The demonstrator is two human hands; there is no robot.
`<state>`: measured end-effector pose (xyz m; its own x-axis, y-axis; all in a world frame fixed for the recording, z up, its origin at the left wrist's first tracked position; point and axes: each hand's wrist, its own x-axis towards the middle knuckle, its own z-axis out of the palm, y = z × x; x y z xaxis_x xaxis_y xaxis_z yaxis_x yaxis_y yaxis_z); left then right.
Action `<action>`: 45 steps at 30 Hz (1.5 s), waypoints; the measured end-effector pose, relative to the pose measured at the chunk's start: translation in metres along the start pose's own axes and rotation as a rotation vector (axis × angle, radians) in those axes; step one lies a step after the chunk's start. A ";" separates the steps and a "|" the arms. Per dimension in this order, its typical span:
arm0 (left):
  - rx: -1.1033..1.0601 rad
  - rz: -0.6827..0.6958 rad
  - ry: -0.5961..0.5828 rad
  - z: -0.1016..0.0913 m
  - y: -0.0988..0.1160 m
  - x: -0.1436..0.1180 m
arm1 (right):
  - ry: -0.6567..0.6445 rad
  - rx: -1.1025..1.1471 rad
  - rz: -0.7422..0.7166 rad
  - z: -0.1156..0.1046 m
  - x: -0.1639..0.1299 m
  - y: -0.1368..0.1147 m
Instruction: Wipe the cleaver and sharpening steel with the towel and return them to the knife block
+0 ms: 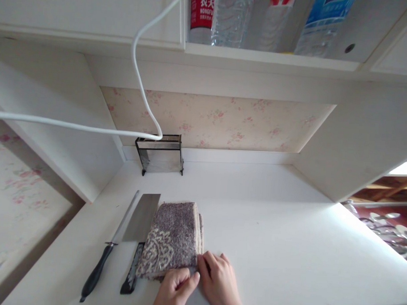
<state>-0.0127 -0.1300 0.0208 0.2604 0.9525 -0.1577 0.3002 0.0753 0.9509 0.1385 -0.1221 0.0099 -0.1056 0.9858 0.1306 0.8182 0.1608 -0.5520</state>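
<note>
A folded purple-brown towel [178, 236] with a cream pattern lies on the white counter in front of me. My left hand [175, 287] is closed at the towel's near edge, fingers curled and thumb pointing right. At the near right corner, my right hand [219, 277] has its fingers bent on the towel's edge. Left of the towel, a cleaver [142, 217] with a black handle lies flat; the towel covers part of its right side. Further left rests a sharpening steel [99, 269] with a black handle.
A knife block [160, 144] with a black frame and clear sides stands at the back of the white counter [253, 243]. A white cable [139, 70] hangs across the upper left. Water bottles [231, 20] stand in the cabinet above. Side panels flank the counter.
</note>
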 end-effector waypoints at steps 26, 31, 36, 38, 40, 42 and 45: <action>0.020 -0.017 0.014 0.000 0.001 0.000 | 0.027 -0.004 -0.021 -0.002 -0.001 0.000; 0.003 -0.017 0.013 0.000 0.001 0.000 | 0.017 -0.002 -0.028 -0.003 0.000 -0.002; 0.022 -0.013 0.015 0.000 0.000 0.000 | 0.032 -0.006 -0.033 0.000 -0.001 0.000; 0.022 -0.012 0.012 0.000 0.000 0.000 | 0.035 -0.012 -0.037 0.001 -0.001 0.000; 0.007 -0.010 -0.002 0.000 0.000 0.001 | 0.029 -0.012 -0.033 0.001 -0.001 0.001; -0.008 -0.012 -0.008 0.000 0.000 0.001 | 0.025 -0.008 -0.025 0.001 -0.001 0.001; -0.004 -0.016 0.004 0.001 -0.001 0.001 | 0.026 -0.004 -0.017 0.001 -0.001 0.001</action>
<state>-0.0121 -0.1297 0.0197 0.2521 0.9523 -0.1721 0.3009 0.0919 0.9492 0.1386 -0.1229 0.0086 -0.1051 0.9813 0.1611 0.8184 0.1774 -0.5465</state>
